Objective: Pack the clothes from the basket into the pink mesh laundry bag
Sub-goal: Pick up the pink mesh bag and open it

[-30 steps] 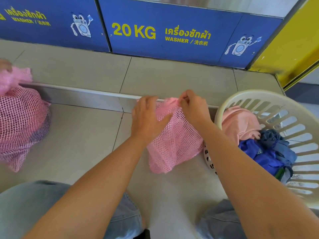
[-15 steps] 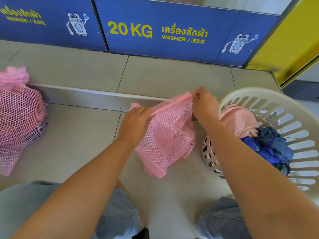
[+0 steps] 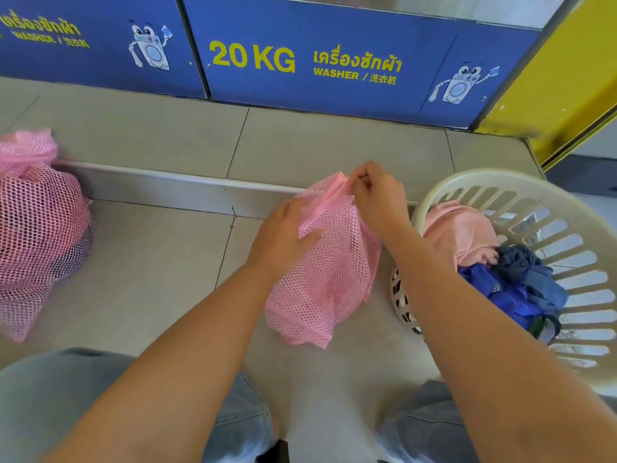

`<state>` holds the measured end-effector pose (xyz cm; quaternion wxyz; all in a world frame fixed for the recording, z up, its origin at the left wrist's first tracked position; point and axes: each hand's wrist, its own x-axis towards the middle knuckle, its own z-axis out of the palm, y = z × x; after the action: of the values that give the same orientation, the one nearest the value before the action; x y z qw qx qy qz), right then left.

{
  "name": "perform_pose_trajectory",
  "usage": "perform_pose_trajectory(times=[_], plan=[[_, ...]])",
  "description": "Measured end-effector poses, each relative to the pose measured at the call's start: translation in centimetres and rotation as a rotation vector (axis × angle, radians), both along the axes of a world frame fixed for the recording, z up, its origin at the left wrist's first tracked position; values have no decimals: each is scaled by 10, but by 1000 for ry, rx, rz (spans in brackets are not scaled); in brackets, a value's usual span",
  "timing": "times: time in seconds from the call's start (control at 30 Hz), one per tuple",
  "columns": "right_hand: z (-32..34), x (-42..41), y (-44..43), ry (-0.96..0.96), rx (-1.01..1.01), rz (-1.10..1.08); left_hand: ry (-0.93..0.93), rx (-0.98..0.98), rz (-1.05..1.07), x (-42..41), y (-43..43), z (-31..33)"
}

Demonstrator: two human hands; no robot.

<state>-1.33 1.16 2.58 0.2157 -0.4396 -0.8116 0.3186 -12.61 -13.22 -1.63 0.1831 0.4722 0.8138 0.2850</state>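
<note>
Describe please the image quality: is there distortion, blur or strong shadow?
Head view: wide-angle bending curves the blue washer panel and stretches the basket rim at the right edge; daylight is soft and even, without hard shadows; the hands and pink mesh bag stay fairly sharp, the edges are softer.
</note>
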Motion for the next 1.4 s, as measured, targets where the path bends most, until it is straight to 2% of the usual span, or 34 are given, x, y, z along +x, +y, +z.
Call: perform_pose_trajectory(times=[0.27, 0.43, 0.53, 0.63, 0.8, 0.9, 1.0, 1.17, 1.27, 1.4], plan=[[7, -2, -10, 0, 37, 107, 150, 237, 132, 12, 43, 6], [5, 4, -1, -99, 118, 86, 81, 293, 62, 7, 41, 6], [1, 6, 7, -152, 151, 19, 106, 298, 7, 5, 32, 12], [0, 12, 18, -218, 173, -76, 156, 249, -3, -1, 12, 12], [-1, 21, 28, -267, 194, -170, 250, -2, 58, -21, -26, 1], [-7, 17, 22, -247, 189, -192, 231, -41, 49, -19, -31, 3], [-12, 15, 18, -144, 73, -273, 87, 22, 122, -15, -21, 6], [-18, 17, 7, -141, -160, -310, -321, 159, 172, 0, 11, 18], [-19, 12, -8, -184, -322, -207, -571, 183, 225, 6, 28, 19], [-18, 6, -33, -43, -546, -5, -869, 159, 365, 6, 41, 21]])
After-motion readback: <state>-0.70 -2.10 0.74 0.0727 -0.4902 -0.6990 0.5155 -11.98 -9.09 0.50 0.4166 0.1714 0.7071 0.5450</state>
